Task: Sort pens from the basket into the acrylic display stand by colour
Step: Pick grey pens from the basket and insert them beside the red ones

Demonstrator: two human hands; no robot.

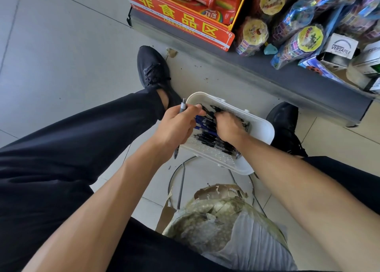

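Forearms reach forward and down from the seated person, past the worn round stool seat with peeling green covering (222, 216), to a white perforated plastic basket (261, 131) resting on the tiled floor between the two black shoes. The left hand (176, 125) hovers over the basket's near-left edge, fingers curled around a grey pen (182, 107) that runs lengthwise through the fist, one end poking out above the knuckles and the other below the wrist side. The right hand (228, 125) is plunged, fingers down and partly hidden, into the heap of black and blue pens (207, 136) in the basket's middle; whether it has pinched one I cannot tell. Most pens lie with their long axes running from the near-right corner toward the far-left corner, crossways to the right hand's fingers, so that hand seems best placed for the next pick. The acrylic display stand is not in view. Farther off, a grey shelf base (246, 66) carries packaged toys.
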